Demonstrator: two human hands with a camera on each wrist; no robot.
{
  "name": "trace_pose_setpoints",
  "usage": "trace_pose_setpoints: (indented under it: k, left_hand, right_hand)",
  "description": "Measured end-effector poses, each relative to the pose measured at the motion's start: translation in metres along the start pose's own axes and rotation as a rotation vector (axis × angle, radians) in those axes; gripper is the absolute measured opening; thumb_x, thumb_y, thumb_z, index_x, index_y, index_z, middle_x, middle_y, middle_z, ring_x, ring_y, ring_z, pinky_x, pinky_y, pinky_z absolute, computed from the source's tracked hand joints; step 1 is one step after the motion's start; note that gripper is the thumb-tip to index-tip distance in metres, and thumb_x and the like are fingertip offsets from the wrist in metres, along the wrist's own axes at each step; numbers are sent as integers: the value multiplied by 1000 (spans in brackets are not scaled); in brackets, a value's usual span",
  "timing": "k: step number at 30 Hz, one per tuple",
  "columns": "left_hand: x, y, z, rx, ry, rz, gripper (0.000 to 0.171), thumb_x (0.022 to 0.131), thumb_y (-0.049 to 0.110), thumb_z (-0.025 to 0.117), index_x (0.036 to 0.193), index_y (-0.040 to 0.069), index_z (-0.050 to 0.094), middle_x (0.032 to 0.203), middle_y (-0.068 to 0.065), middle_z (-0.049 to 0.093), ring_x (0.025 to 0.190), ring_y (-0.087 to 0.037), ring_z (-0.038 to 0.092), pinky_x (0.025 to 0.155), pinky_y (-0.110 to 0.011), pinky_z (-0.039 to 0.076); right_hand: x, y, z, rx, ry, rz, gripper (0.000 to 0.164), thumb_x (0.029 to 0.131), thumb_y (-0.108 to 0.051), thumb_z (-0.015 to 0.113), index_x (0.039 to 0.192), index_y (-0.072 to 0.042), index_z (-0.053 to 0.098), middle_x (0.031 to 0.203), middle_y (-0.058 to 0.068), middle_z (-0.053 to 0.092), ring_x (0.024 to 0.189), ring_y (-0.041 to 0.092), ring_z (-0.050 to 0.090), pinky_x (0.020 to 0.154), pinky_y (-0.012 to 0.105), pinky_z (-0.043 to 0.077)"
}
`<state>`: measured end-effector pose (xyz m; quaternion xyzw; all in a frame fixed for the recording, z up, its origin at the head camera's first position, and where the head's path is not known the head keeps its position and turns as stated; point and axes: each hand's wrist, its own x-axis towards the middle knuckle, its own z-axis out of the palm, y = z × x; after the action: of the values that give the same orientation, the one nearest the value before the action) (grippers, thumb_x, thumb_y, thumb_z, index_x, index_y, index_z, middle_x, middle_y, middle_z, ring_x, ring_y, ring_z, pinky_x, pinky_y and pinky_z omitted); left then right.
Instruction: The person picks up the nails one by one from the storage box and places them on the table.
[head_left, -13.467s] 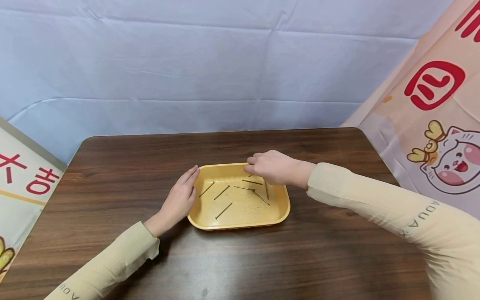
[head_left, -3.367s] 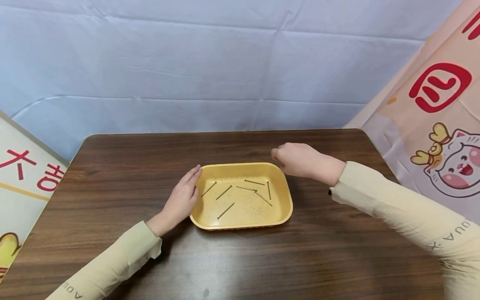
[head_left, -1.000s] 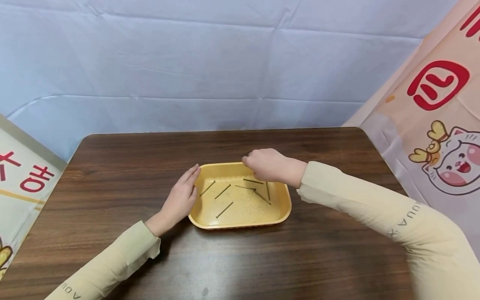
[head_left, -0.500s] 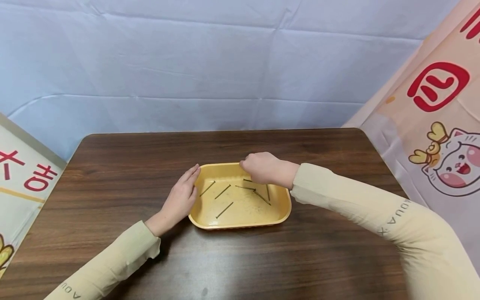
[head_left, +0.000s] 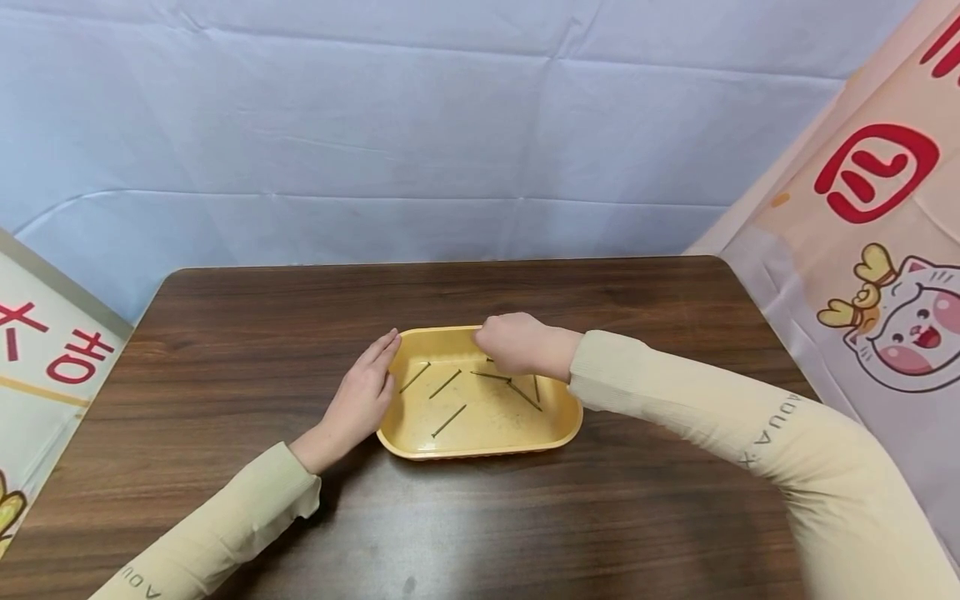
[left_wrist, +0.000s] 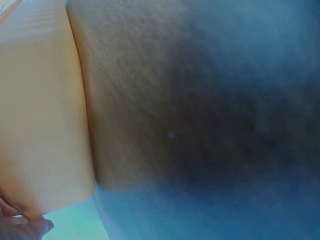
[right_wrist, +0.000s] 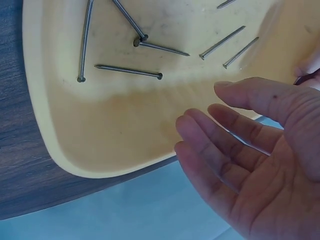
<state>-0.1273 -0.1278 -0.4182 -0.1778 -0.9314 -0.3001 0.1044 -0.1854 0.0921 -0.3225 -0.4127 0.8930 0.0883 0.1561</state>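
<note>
A yellow plastic tray [head_left: 510, 425] sits on the brown table with several steel nails [head_left: 449, 421] scattered over its floor. My left hand [head_left: 360, 396] grips the tray's left rim, thumb over the edge and fingers along the outside. In the left wrist view its fingertips [left_wrist: 42, 226] show by the tray's corner. My right hand [head_left: 517, 343] hovers over the far right part of the tray, covering part of one nail in the head view. The right wrist view shows that hand's fingers [right_wrist: 197, 135] loosely bent, with nothing between them, close to nails [right_wrist: 127, 71] lying below.
The dark wooden table [head_left: 300, 308] extends around the tray. A pale blue cloth [head_left: 360, 125] hangs behind its far edge. Printed banners stand at both sides, one with a cartoon cat [head_left: 911, 325] at the right.
My right hand has moved from right of the tray to over it, then slightly left and nearer. A nail seen beside it in the oldest frame no longer shows. My left hand stays put.
</note>
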Motion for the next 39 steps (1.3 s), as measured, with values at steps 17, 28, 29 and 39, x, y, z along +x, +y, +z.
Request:
trace_pose_setpoints:
  k: [17, 28, 29, 39]
  left_hand:
    - [-1, 0, 0, -1, 1, 0, 47, 85, -4, 48, 131, -10, 41, 139, -19, 39, 128, -29, 36, 104, -42, 31]
    - [-1, 1, -1, 3, -7, -6, 48, 85, -4, 48, 132, -10, 41, 140, -18, 38, 128, -28, 36, 104, -42, 31]
    - [0, 1, -1, 4, -6, -5, 48, 85, -4, 48, 132, -10, 41, 140, -18, 38, 128, -28, 36, 104, -42, 31]
    - [0, 0, 0, 2, 0, 1, 48, 85, -4, 49, 131, -10, 41, 139, -19, 38, 128, -29, 36, 104, -42, 32]
  right_hand:
    - [9, -4, 7, 164, -108, 12, 18, 86, 6, 45, 90, -1, 61, 60, -1, 38, 52, 10, 27, 45, 23, 23]
    - [15, -6, 11, 186, -143, 18, 31, 84, 7, 44, 63, -14, 40, 56, -3, 26, 51, 10, 22, 47, 24, 21]
    - [15, -6, 12, 185, -145, 16, 31, 85, 7, 44, 63, -14, 40, 56, -3, 27, 51, 10, 22, 47, 24, 21]
    - [21, -8, 15, 174, -159, 19, 36, 84, 8, 44, 59, -16, 34, 55, -3, 24, 50, 10, 21, 45, 24, 20]
